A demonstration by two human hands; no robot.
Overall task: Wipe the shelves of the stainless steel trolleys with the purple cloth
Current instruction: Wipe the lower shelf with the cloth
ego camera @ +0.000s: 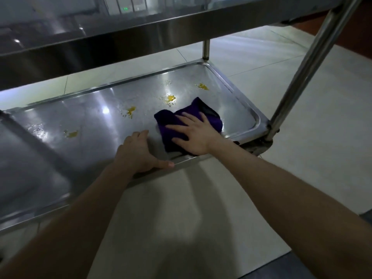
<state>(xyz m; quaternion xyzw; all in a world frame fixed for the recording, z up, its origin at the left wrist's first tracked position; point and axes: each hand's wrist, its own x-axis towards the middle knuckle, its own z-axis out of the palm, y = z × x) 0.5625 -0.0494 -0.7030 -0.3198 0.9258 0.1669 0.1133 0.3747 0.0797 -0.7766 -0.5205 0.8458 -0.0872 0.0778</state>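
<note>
A person's right hand (193, 135) presses flat on the purple cloth (167, 119), fingers straight and spread wide, at the right end of the lower shelf (90, 125) of a stainless steel trolley. The left hand (138, 154) braces on the same shelf's front rim, fingers bent over the lip onto the metal and thumb lying along the outer edge.

The cloth is bunched into a dark, rumpled pad. Its long axis runs diagonally from the shelf's front rim toward the back right corner, and most of it shows beyond the fingertips. It lies wholly on the shelf surface, touching the front rim under the heel of the hand.

The work ahead sits away from the palm. The nearest yellow stain (171, 98) lies just past the cloth's far edge, toward the back of the shelf. A second stain (130, 111) is toward the shelf's middle, a third (202, 86) is near the back right corner, and a fourth (71, 133) is well off toward the left end. The right hand, already on the cloth, is the nearer one to the first three. A push away from the front rim looks like the next stroke, followed by a sweep leftward.

The metal looks wet and streaked around the stains. The upper shelf (120, 31) overhangs the back of the lower one, which probably limits how high the arm can rise.
</note>
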